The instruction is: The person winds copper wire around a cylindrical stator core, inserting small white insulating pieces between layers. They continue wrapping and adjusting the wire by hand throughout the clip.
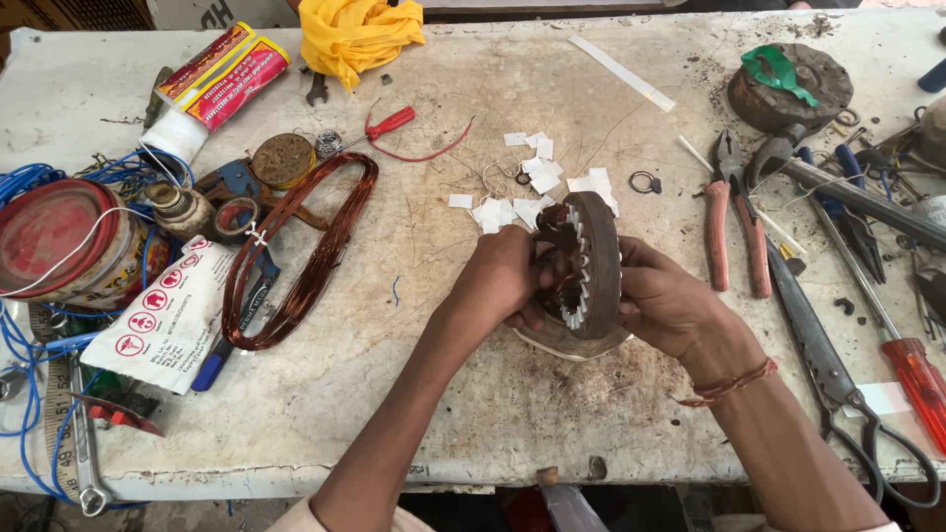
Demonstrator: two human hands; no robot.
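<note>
I hold a round, rusty brown motor stator core (594, 261) on edge above the worn white table (443, 394). White paper liners show in its inner slots, with copper wire at the upper left. My left hand (501, 281) grips its left side, fingers reaching into the core. My right hand (665, 300) supports its right face from behind. Small white paper slips (522, 187) lie scattered on the table just beyond the core.
A loop of copper wire (296, 251) lies at left, beside a red-lidded tin (59, 241), blue wires and a printed packet (163, 315). Pliers (734, 222), scissors (838, 374), screwdrivers and a round metal part (788, 89) crowd the right. A yellow cloth (355, 34) sits at the back.
</note>
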